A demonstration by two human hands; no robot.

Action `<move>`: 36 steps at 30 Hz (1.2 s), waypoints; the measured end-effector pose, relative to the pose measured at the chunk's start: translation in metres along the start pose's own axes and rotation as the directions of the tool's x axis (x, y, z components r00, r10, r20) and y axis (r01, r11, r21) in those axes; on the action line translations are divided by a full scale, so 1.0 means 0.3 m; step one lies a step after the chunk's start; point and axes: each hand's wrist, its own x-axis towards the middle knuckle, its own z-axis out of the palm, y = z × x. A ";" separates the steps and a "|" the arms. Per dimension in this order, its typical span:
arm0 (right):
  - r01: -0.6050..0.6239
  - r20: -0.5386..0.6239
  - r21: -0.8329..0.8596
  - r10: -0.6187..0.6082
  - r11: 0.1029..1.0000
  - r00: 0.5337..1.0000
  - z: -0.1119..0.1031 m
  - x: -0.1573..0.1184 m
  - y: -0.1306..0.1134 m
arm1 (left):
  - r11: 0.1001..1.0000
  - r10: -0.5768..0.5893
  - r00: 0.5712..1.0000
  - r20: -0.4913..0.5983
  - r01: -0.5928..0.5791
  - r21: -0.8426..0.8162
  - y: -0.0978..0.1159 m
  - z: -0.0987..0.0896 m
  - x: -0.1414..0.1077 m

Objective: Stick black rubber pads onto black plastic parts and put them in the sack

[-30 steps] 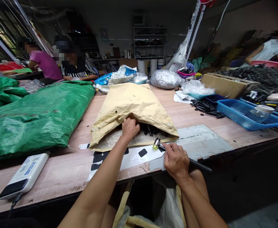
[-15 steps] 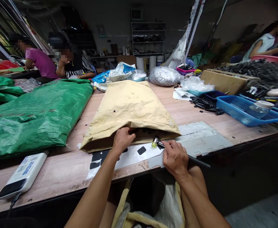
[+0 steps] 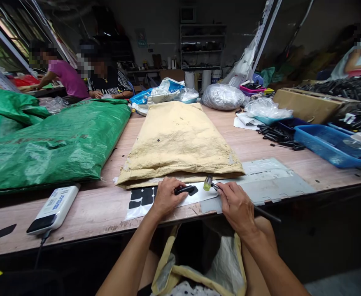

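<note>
Left hand (image 3: pixel 168 197): closed on one black piece (image 3: pixel 185 190), above the white sheet (image 3: pixel 201 195). Right hand (image 3: pixel 237 206): curled round one hammer (image 3: pixel 208 183) (yellow-faced), near the beige sack (image 3: pixel 182 142).

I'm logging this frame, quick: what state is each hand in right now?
Left hand: closed, holding a slim black part.
Right hand: closed, holding a yellow-tipped hammer.

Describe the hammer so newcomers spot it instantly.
Find the big pale yellow sack on the table. By its near edge, the right hand holds a metal-headed hammer. Its yellow-green tip sets it apart from the slim black piece in the left hand.
</note>
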 end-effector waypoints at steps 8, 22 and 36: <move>0.030 0.125 0.253 -0.063 0.967 0.990 -0.016 -0.016 -0.157 | 0.997 -0.030 0.999 0.018 0.031 -0.075 -0.005 -0.008 -0.002; 0.073 0.187 0.067 -0.084 0.995 0.979 0.002 0.021 -0.238 | 0.996 -0.072 0.995 0.064 0.075 -0.053 -0.001 -0.014 0.004; 0.017 0.131 0.050 -0.024 0.999 0.991 -0.020 0.023 -0.186 | 0.993 -0.088 0.996 0.031 0.090 -0.073 0.001 -0.007 0.002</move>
